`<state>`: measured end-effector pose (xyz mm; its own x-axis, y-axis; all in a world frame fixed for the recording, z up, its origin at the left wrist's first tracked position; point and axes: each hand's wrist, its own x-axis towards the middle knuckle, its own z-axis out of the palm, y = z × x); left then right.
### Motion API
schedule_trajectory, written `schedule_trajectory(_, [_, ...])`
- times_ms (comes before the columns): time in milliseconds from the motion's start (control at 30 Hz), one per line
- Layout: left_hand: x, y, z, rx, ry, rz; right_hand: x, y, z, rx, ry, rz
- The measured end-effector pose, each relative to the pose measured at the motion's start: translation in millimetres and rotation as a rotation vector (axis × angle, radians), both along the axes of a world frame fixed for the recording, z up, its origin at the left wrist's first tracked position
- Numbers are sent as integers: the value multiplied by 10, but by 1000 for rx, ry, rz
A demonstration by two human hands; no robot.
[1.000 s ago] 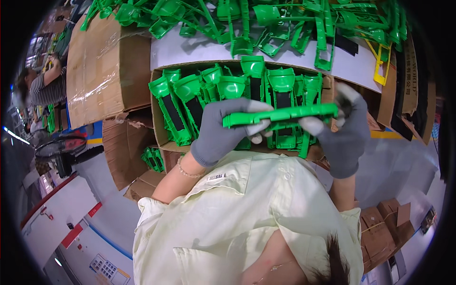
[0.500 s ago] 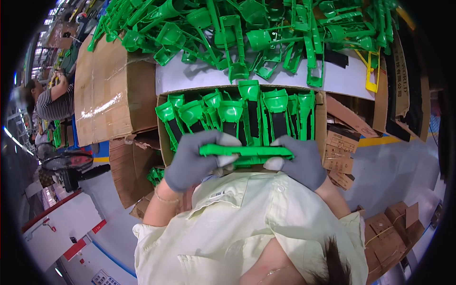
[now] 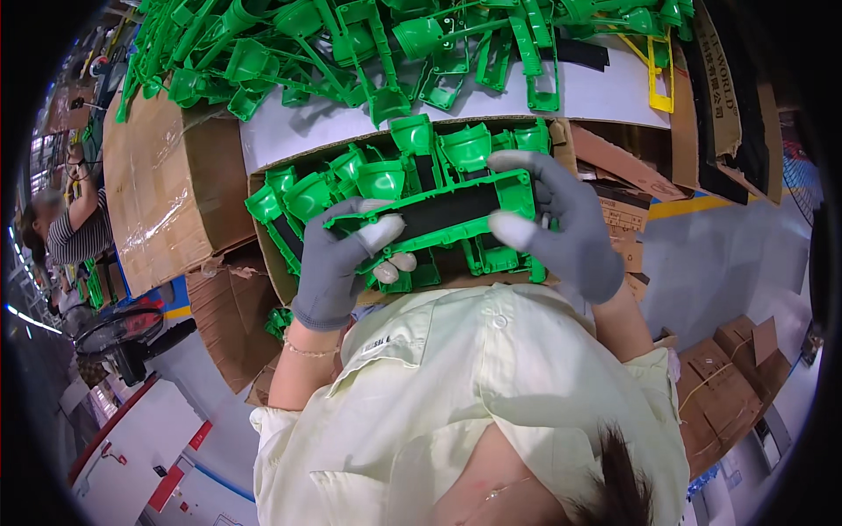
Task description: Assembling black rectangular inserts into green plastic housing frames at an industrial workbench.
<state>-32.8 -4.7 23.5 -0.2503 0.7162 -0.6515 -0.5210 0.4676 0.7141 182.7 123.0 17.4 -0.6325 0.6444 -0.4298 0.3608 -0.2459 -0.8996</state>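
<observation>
Between my two grey-gloved hands is a long green plastic housing (image 3: 516, 195), its hollow side facing me and a black strip (image 3: 447, 215) lying along its inside. My left hand (image 3: 338, 267) grips the left end, thumb on the lower edge. At the right end, my right hand (image 3: 570, 223) pinches it, with the thumb below and fingers over the upper corner. Both gloves have pale fingertips. Just beneath the held piece is an open cardboard carton (image 3: 562, 149) with several similar green housings (image 3: 381, 178) standing in rows, some showing black strips.
A large heap of loose green housings (image 3: 351, 44) covers the white tabletop (image 3: 298, 131) beyond the carton, with a yellow piece (image 3: 660, 79) at its right. A big taped carton (image 3: 153, 193) stands left. Flattened cardboard (image 3: 627, 158) lies right. Further left are a fan (image 3: 118, 337) and another person (image 3: 74, 219).
The green housing has turned from edge-on to show its hollow side and black strip. My right hand has opened wider around its right end. The whole view has shifted slightly.
</observation>
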Motion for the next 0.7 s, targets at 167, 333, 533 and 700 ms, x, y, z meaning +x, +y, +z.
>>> schedule_trajectory(167, [91, -80, -134, 29, -410, 83, 93, 11, -118, -34, 309, 108])
schedule_trajectory(333, [243, -109, -157, -128, -485, 103, 132, -17, -194, 286, 258, 166])
schedule_trajectory(533, [275, -150, -94, 77, -470, -134, 259, -120, -444, 104, 375, -42])
schedule_trajectory(700, [262, -167, -26, 88, -540, -117, 264, -117, -424, 67, 418, -431])
